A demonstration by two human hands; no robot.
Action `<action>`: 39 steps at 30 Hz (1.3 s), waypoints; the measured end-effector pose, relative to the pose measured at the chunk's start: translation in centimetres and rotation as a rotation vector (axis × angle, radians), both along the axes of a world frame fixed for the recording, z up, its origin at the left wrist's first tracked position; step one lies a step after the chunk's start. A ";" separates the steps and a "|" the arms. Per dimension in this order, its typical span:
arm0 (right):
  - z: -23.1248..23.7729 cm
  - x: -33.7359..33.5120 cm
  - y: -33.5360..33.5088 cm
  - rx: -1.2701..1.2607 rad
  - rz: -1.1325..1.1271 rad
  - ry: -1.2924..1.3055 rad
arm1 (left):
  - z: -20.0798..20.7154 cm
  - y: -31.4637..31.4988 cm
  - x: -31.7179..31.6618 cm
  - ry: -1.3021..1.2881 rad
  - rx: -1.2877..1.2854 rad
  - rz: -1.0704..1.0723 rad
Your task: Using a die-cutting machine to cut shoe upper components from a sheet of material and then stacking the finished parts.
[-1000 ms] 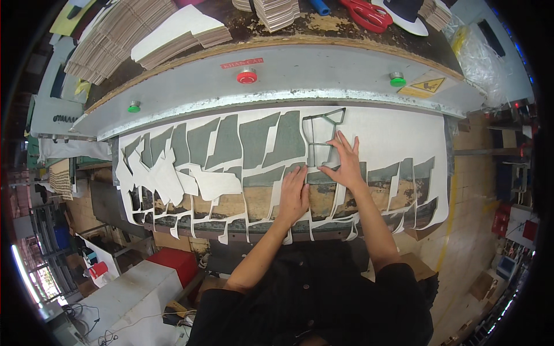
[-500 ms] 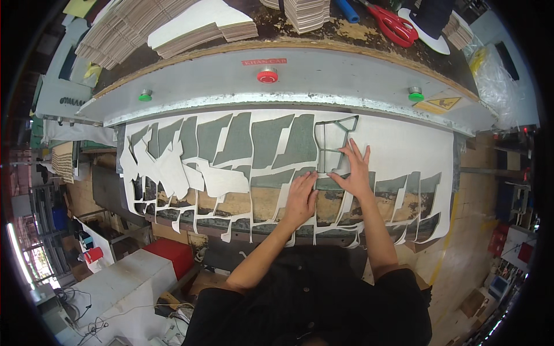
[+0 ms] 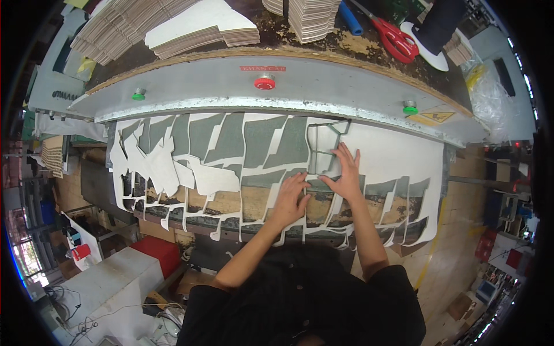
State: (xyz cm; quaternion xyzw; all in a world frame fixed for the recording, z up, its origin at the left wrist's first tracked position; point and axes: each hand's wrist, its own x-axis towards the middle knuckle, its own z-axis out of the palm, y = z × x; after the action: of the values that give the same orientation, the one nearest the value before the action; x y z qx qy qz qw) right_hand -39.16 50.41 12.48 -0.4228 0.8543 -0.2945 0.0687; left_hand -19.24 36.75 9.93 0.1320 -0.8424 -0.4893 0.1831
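From up on the person's head, as I saw it, the fisheye camera looked steeply down and forward, close over the black shirt [image 3: 265, 300], with the white sheet [image 3: 398, 150] in mid-view, the grey beam [image 3: 329, 86] beyond, and floor [image 3: 461, 230] caught off to the wearer's right.

Even, fairly bright light over white sheet [image 3: 398, 147]; thin shadow where it meets grey machine beam [image 3: 190, 86]. Far-left window [image 3: 26, 259] blown out. Black shirt [image 3: 300, 305] swallows detail. Fisheye bows beam; surroundings soften toward rim; corners black.
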 end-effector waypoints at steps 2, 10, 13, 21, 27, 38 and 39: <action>1.4 0.0 0.5 -0.019 -0.011 0.012 | 1.7 -0.8 0.2 -0.014 0.061 -0.017; 11.1 -1.2 3.0 -0.303 -0.168 -0.159 | 6.1 -1.8 5.8 -0.106 0.164 0.040; 14.2 -1.2 3.8 -0.324 -0.217 -0.098 | 6.3 -1.6 8.3 -0.154 0.075 0.103; 18.1 -5.6 6.1 -0.277 -0.405 -0.161 | 4.2 0.2 11.6 -0.099 -0.234 0.138; 13.4 0.2 7.6 -0.277 -0.192 -0.166 | 5.1 0.6 12.0 0.059 -0.324 0.118; 6.2 16.5 8.6 0.058 -0.026 0.070 | 4.0 1.5 11.9 -0.038 -0.385 0.183; 6.4 16.5 8.7 0.098 -0.033 0.090 | 3.8 1.7 11.5 0.038 -0.387 0.192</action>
State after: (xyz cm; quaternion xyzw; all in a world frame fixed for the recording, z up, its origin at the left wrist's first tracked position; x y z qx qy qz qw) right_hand -22.67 59.13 18.87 -0.4175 0.8768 -0.2342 0.0461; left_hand -7.78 38.44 13.72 0.1645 -0.9006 -0.3011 0.2667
